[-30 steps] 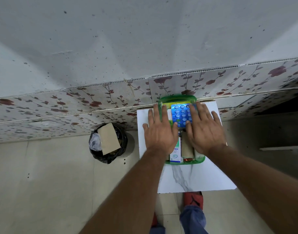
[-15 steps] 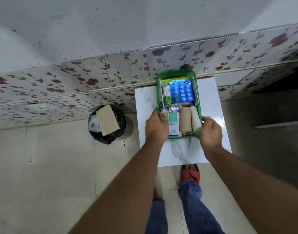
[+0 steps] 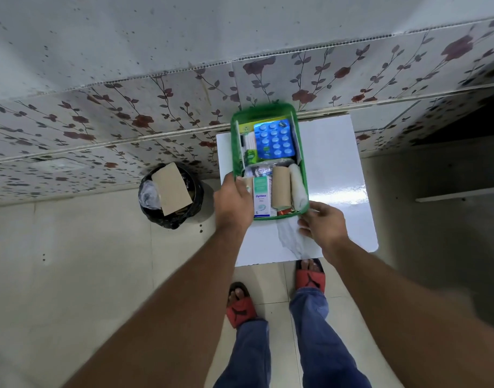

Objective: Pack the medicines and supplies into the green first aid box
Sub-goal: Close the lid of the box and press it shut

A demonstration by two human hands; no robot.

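The green first aid box [image 3: 264, 109] lies open on a small white table [image 3: 332, 163] against the wall. A blue blister pack [image 3: 274, 140] and a green-and-white packet [image 3: 250, 152] fill its far half. Its near half holds a white Optibex carton [image 3: 261, 197], a brown roll [image 3: 281, 186] and a white gauze roll [image 3: 297, 189]. My left hand [image 3: 234, 200] grips the box's near left corner. At the near right corner, my right hand [image 3: 324, 222] has its thumb on the rim and its fingers curled at the front wall.
A black-lined bin [image 3: 170, 194] with a piece of cardboard in it stands on the floor left of the table. A floral-tiled wall [image 3: 128, 116] runs behind. My feet in red sandals [image 3: 241, 306] stand at the table's near edge.
Both hands have come off the blister pack and drawn back to the box's near corners. The camera has risen and tilted down, so my legs and feet now show.
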